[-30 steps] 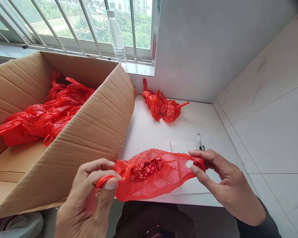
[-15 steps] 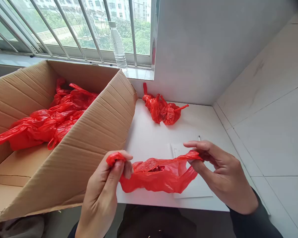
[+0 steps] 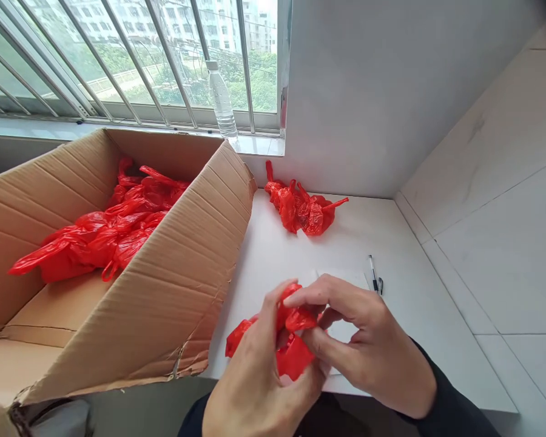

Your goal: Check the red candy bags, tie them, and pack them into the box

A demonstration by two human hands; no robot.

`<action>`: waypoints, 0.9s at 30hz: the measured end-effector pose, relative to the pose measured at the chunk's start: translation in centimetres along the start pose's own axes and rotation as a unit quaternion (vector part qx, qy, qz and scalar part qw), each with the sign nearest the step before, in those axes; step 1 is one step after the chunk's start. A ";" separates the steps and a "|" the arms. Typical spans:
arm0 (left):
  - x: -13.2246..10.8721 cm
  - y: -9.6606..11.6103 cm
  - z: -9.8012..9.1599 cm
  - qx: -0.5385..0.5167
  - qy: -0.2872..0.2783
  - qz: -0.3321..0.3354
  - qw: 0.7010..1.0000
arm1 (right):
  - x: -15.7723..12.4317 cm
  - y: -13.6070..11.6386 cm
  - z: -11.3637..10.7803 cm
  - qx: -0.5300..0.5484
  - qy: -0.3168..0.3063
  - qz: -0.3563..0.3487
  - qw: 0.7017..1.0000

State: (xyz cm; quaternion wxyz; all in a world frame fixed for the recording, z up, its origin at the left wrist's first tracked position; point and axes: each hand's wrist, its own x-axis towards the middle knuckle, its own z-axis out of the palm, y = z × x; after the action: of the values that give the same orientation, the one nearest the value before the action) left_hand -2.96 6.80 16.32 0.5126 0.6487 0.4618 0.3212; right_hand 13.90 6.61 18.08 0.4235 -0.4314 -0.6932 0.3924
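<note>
A red plastic bag [image 3: 296, 358] is bunched between my two hands above the front of the white table. My left hand [image 3: 264, 370] comes from below and curls round the bag, its thumb and fingers on the gathered plastic. From the right, my right hand [image 3: 355, 334] pinches a twisted part of the same bag between thumb and fingertips. Both hands nearly meet, and my fingers hide part of the plastic. Some of the bag sticks out to the left, behind my left hand. What lies inside it cannot be made out.
An open cardboard box [image 3: 186, 273] at the left holds several red plastic bags [image 3: 118, 224]. More knotted red bags [image 3: 304, 206] lie at the table's [image 3: 273, 255] back. A pen [image 3: 374, 273] rests by white paper [image 3: 346, 278]. On the windowsill stands a water bottle [image 3: 222, 103].
My hands, spread apart with the bag stretched between them, have come together. The bag is now bunched up. My right hand has moved left, uncovering the pen.
</note>
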 end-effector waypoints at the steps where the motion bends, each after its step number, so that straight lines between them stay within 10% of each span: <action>1: 0.0 0.0 0.2 0.017 -0.024 0.016 0.999 | -0.1 -0.1 0.2 -0.001 -0.012 -0.009 1.000; 15: 1.0 -2.7 -2.0 -0.268 -0.033 -0.114 0.956 | 0.0 1.6 0.1 -0.033 0.017 0.036 0.999; 23: 0.4 -1.8 -3.2 -0.109 -0.062 -0.007 0.992 | 0.1 4.5 2.8 0.003 -0.015 0.035 0.999; 27: 0.2 -3.4 -2.7 0.056 0.029 0.073 0.995 | 0.6 6.3 3.3 0.055 -0.061 0.113 0.990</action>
State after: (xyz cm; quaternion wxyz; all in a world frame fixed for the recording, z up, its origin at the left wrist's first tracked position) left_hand -6.20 8.11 13.74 0.4369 0.6986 0.4455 0.3502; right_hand 12.37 8.59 11.43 0.3565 -0.4585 -0.6415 0.5012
